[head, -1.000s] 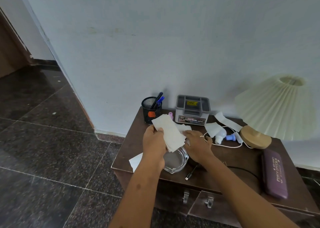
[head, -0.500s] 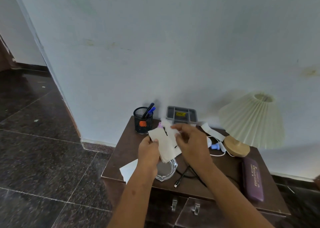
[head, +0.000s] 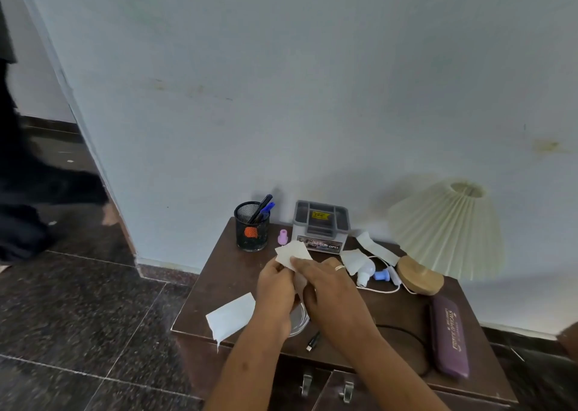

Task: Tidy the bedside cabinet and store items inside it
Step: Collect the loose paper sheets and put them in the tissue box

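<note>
Over the dark wooden bedside cabinet (head: 225,273) my left hand (head: 276,288) and my right hand (head: 325,288) together hold a small stack of cream paper slips (head: 292,252), whose top corner sticks up above my fingers. Under my hands a clear glass ashtray (head: 298,321) is mostly hidden. A white paper sheet (head: 231,317) overhangs the cabinet's front left edge. More paper scraps (head: 352,259) lie behind my right hand, beside a white bulb (head: 366,271) and a blue piece (head: 381,275).
At the back stand a black mesh pen cup (head: 251,231), a small pink cap (head: 283,237) and a grey organiser box (head: 320,226). A pleated lamp (head: 447,229) with a wooden base, a purple glasses case (head: 448,337) and a black cable (head: 314,342) occupy the right side. Two door handles (head: 327,387) show below.
My hands have closed in on the paper slips, the right hand now overlapping the stack from the right. The view has shifted a little; a dark figure has come into view at the far left.
</note>
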Available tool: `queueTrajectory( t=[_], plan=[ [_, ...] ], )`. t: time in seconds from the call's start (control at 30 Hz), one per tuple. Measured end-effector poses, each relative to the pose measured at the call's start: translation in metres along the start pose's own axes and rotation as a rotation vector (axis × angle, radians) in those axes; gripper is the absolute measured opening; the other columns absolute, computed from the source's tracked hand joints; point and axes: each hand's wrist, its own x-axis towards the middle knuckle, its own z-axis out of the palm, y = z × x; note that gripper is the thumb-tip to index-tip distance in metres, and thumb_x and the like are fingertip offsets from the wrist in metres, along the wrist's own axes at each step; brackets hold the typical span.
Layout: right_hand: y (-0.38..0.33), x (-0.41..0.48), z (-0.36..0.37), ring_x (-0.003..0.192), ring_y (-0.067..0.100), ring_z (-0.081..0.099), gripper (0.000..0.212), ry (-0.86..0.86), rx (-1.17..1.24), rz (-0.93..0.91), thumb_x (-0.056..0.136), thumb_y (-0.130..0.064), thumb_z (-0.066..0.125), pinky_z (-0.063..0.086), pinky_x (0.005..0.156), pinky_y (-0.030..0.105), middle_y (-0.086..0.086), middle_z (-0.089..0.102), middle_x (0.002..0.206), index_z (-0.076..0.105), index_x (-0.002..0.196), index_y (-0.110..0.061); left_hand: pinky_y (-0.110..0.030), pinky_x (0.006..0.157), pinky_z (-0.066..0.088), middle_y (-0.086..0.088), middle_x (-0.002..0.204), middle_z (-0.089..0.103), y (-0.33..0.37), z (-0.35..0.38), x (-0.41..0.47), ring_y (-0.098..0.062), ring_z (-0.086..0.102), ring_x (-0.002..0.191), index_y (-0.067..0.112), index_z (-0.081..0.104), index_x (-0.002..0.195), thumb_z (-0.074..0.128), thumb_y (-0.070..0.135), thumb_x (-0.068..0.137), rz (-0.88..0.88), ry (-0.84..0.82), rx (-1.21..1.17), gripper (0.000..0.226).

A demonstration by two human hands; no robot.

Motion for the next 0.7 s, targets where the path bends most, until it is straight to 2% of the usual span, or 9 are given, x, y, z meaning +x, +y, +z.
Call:
queueTrajectory(
  t=[0.13,0.27,0.47,0.53,0.63,0.7],
  plan=[
    [0.001,0.004,0.007,0.130,0.010,0.040,0.046,0.026,0.027,0.015,0.099,-0.017,0.041,0.033,0.105,0.019,-0.009,0.047,0.143,0.035,0.144,-0.027,-0.038,0.081,0.054,-0.006,0.103,0.066,0.002,-0.003,0.001,-0.023,0.062,0.097,0.023,0.063,0.101,0.045,0.007,0.097,0.000,-0.003,-0.076,0.025],
    [0.002,0.007,0.002,0.133,0.008,0.038,0.046,0.068,0.056,0.063,0.100,-0.017,0.039,0.028,0.108,0.017,-0.006,0.044,0.146,0.034,0.145,-0.022,-0.037,0.078,0.055,-0.010,0.105,0.069,0.000,-0.002,0.004,-0.023,0.065,0.094,0.016,0.062,0.116,0.041,0.011,0.099,0.022,0.005,-0.082,0.027],
    [0.017,0.009,-0.008,0.132,0.008,0.037,0.051,0.219,0.072,0.168,0.096,-0.011,0.043,0.024,0.102,0.011,-0.004,0.044,0.144,0.033,0.145,-0.022,-0.038,0.080,0.054,-0.005,0.098,0.066,-0.002,0.003,0.001,-0.020,0.062,0.089,0.017,0.058,0.113,0.038,0.015,0.101,0.038,0.016,-0.045,0.024],
    [0.017,0.008,-0.006,0.132,0.008,0.037,0.053,0.216,0.053,0.138,0.095,-0.010,0.045,0.021,0.100,0.008,-0.003,0.042,0.145,0.032,0.145,-0.021,-0.038,0.080,0.054,-0.005,0.099,0.066,-0.002,0.005,-0.001,-0.020,0.062,0.089,0.019,0.058,0.113,0.038,0.014,0.101,0.039,0.013,-0.035,0.024],
    [0.011,0.006,0.005,0.132,0.015,0.039,0.054,0.104,-0.011,0.057,0.094,-0.009,0.048,0.029,0.107,0.020,0.001,0.042,0.144,0.033,0.145,-0.015,-0.039,0.080,0.054,-0.004,0.098,0.067,-0.002,0.007,-0.003,-0.019,0.063,0.088,0.021,0.060,0.110,0.038,0.014,0.101,0.046,0.007,-0.041,0.024],
    [0.008,0.007,0.015,0.121,0.020,0.052,0.061,0.049,-0.165,0.002,0.084,-0.011,0.065,0.042,0.101,0.029,0.004,0.053,0.134,0.042,0.140,-0.012,-0.037,0.080,0.054,-0.003,0.099,0.067,-0.002,0.006,-0.003,-0.019,0.063,0.091,0.020,0.060,0.110,0.039,0.014,0.101,0.046,0.009,-0.030,0.023]
  ],
)
